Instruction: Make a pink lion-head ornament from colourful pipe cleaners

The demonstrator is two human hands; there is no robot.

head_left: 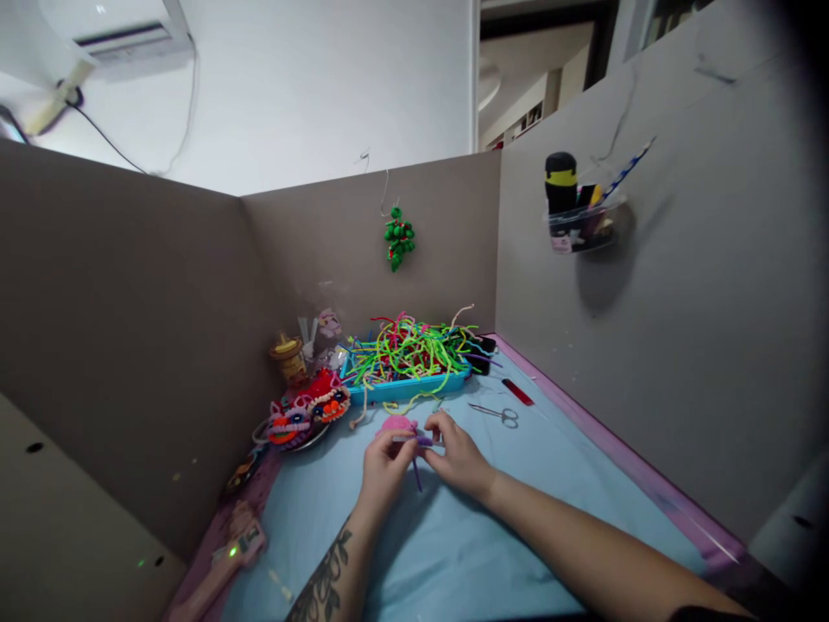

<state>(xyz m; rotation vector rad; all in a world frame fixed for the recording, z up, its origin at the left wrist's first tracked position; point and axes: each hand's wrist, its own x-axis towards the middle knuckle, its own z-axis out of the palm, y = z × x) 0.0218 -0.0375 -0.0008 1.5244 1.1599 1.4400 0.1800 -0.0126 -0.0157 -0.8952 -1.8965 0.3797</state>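
In front of you stand matte grey panels (680, 302), smooth and flat, meeting at corners. Between them spreads a light blue cloth (518, 527), softly wrinkled. Toward its far side sits a blue tray (414, 388), shallow and straight-walled, its long side running roughly left to right before you, piled with a tangle of fuzzy stems (420, 352), mostly lime green, with red and pink among them, their ends poking out every way.

Your left hand (382, 468) is nearly closed, pinching the pink piece between thumb and fingers. Your right hand (461, 462) has thumb and forefinger curled toward each other, with a small gap, at the piece's purple side; you can't tell from here whether they grip it.

Left of the tray lie two fuzzy faces (290, 425), ridged and rounded, in orange, pink and cream. The pink piece (396, 424) is above the middle of the cloth, nearer you than the tray; it looks rounded and plush, wider from left to right, its purple part toward your right hand. To the right, scissors (497, 415) lie with metal blades pointing left and finger rings right. Smallest, a thin purple stem (418, 478) hangs below your fingers, its long axis nearly straight toward you.
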